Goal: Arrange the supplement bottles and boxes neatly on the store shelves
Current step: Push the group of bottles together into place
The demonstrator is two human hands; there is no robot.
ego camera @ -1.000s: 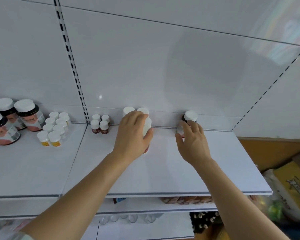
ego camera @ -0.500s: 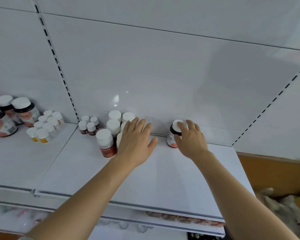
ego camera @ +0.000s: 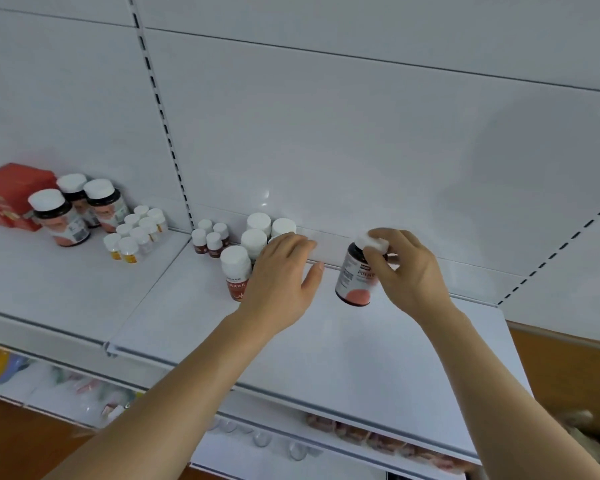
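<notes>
My right hand (ego camera: 404, 268) grips a dark supplement bottle (ego camera: 355, 278) by its white cap, and the bottle hangs tilted just above the white shelf (ego camera: 326, 344). My left hand (ego camera: 281, 271) lies with straight fingers against a cluster of white-capped bottles (ego camera: 253, 244) at the shelf's back. One of these bottles, with a red label (ego camera: 236, 271), stands in front, next to my left wrist. Three small brown bottles (ego camera: 210, 237) stand left of the cluster.
On the left shelf section stand three big dark bottles (ego camera: 59, 220), several small yellow-labelled bottles (ego camera: 136, 233) and a red box (ego camera: 9, 192). A lower shelf (ego camera: 291, 441) holds more goods. Bare shelf surface lies right of and in front of my hands.
My right hand has lifted the dark bottle off the shelf's back and tilted it. My left hand has stayed against the white-capped cluster. The camera view swung right and down.
</notes>
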